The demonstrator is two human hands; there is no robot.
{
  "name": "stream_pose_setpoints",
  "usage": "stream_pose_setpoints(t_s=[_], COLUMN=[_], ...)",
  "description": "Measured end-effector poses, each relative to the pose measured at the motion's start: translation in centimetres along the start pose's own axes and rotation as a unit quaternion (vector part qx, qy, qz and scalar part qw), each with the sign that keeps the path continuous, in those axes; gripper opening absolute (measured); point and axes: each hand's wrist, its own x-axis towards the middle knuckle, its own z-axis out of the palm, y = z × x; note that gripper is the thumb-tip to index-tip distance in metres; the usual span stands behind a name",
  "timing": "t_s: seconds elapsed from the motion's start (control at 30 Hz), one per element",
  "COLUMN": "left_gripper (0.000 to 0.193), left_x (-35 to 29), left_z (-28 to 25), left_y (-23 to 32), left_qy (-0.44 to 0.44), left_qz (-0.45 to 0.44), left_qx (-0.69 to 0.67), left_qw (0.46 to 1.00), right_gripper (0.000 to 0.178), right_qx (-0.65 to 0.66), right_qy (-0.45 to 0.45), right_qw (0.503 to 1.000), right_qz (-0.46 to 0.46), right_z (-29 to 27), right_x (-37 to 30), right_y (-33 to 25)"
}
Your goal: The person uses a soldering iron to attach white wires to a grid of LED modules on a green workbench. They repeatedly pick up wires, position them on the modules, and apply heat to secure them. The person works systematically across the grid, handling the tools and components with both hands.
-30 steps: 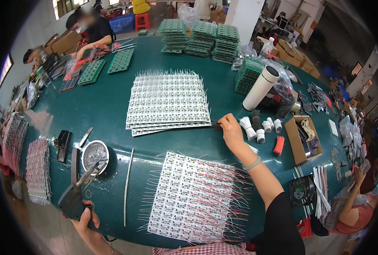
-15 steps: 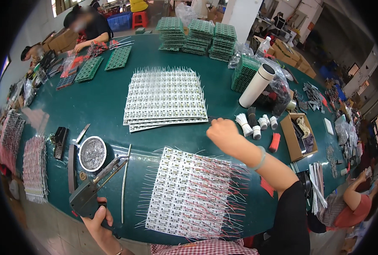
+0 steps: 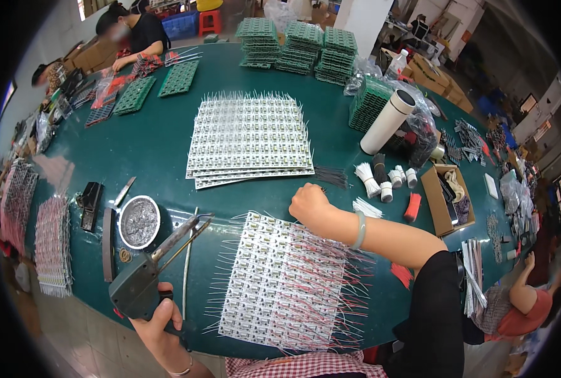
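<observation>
My left hand is wrapped round the grip of a dark soldering gun, its tip pointing up and right beside the white panel. A panel of small white circuit boards lies before me, with pale wires along its left side and red and white wires trailing off its right. Over the panel's far edge, my right hand is closed, its fingertips turned away; what they hold, if anything, is hidden. Just beyond that hand lie loose black wires and, to its right, white wires.
Stacked white panels sit farther back, near piles of green boards. Left of the soldering gun stands a round white bowl of grey material. A white flask, wire bundles and a cardboard box stand right. Co-workers sit around.
My right hand has come from the black wires toward me and slightly left, over the panel's far edge, uncovering those wires. The soldering gun has shifted a little right and its tip nearer the panel.
</observation>
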Motion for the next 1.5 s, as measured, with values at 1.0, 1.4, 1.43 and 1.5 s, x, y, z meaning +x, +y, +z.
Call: stream_pose_setpoints(t_s=[1.0, 1.4, 1.43, 1.5], left_gripper=[0.038, 0.022, 0.021, 0.020], left_x=[-1.7, -2.9, -3.0, -2.9], left_z=[9.1, 8.7, 9.0, 9.1], left_y=[-6.5, -9.6, -9.7, -9.5], left_qy=[-0.056, -0.078, -0.063, -0.058], left_qz=[-0.138, -0.009, -0.016, -0.030], left_qx=[0.168, 0.247, 0.238, 0.242], left_qw=[0.974, 0.966, 0.969, 0.968], right_gripper=[0.030, 0.035, 0.036, 0.037], right_qx=[0.449, 0.456, 0.467, 0.468], right_qy=[0.400, 0.424, 0.432, 0.421], right_qw=[0.796, 0.781, 0.771, 0.777], right_qz=[0.074, 0.044, 0.031, 0.018], right_z=[3.6, 3.3, 3.3, 3.5], right_x=[-6.5, -6.2, -6.0, -6.1], right_y=[-5.2, -4.9, -4.9, -4.9])
